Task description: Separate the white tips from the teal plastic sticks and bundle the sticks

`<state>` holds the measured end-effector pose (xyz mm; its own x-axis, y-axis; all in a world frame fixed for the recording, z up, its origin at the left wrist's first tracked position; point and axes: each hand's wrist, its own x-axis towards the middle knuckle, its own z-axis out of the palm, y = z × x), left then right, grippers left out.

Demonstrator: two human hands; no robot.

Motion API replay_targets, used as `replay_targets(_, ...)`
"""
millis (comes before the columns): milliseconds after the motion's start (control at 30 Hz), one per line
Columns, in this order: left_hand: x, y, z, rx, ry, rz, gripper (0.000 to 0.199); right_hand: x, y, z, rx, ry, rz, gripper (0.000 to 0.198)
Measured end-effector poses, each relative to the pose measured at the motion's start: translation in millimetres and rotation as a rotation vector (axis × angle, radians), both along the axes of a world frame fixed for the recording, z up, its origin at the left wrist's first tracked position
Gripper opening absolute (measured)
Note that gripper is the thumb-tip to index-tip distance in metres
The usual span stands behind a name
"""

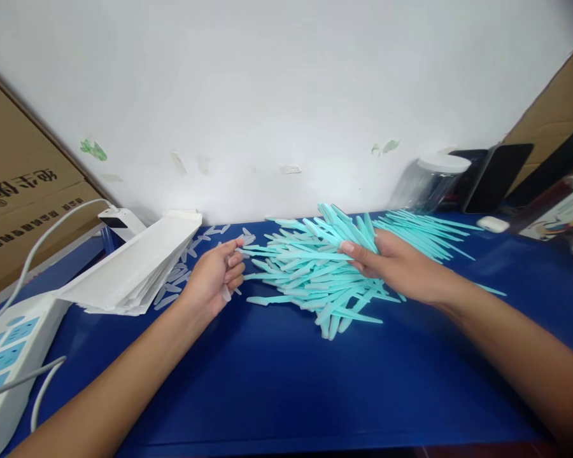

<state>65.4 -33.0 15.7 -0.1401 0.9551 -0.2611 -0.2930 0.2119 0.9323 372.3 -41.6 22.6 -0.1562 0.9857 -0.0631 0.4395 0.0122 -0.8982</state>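
My right hand (386,257) is closed round a bundle of turquoise eyebrow razors (337,226), their wide ends pointing left and up. Below the bundle spreads a loose pile of the same razors (310,280), many with clear covers at their left ends. My left hand (218,273) is closed in a pinch on a small clear plastic blade cap (246,240), at the tip of a razor. Another translucent cap (226,294) shows under its curled fingers. Whether the pinched cap is on that razor I cannot tell. Loose clear caps (174,280) lie scattered left of this hand.
A stack of white paper sleeves (124,267) and a power strip (33,343) with cables stand left on the blue table (286,381). More razors (430,232) lie fanned at right, near a lidded clear jar (423,184), dark phones (499,175) and a white earbud case (493,224).
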Motion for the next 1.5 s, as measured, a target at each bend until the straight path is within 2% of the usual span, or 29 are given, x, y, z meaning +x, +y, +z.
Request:
replay_targets(200, -25, 20, 1.7, 0.207, 0.181, 0.211, 0.011, 4, 1, -5, -0.001, -0.033, 0.033, 0.069)
replay_targets(400, -38, 27, 3.4, 0.271, 0.28, 0.191, 0.017, -2, -3, 4, -0.009, 0.051, -0.014, 0.073)
replay_targets(500, -41, 26, 6.4, 0.283, 0.343, 0.122, 0.024, -3, -3, 6, 0.045, 0.021, 0.046, 0.07)
replay_targets(600, -42, 21, 13.3, 0.247, 0.32, -0.071, 0.023, -4, -4, 7, 0.068, 0.012, 0.076, 0.07)
replay_targets(700, -38, 13, 19.0, 0.194, 0.128, -0.274, 0.019, -6, -5, 12, 0.072, 0.045, 0.115, 0.069)
replay_targets(833, -27, 4, 17.0, 0.103, -0.115, -0.442, 0.031, -7, -6, 14, 0.052, 0.046, 0.137, 0.067)
replay_targets(967, -15, -2, 9.3, -0.003, -0.18, -0.524, 0.034, -5, -6, 11, 0.052, -0.009, 0.153, 0.065)
replay_targets(1100, -7, -10, 7.2, 0.003, -0.052, -0.558, 0.028, -7, -6, 10, 0.057, -0.037, 0.151, 0.065)
replay_targets(1367, -1, -18, 5.4, 0.132, 0.141, -0.599, 0.03, -9, -6, 12, 0.003, -0.047, 0.089, 0.069)
replay_targets(1500, 7, -17, -2.8, 0.276, 0.254, -0.489, 0.029, -4, -4, 6, 0.02, -0.034, 0.133, 0.068)
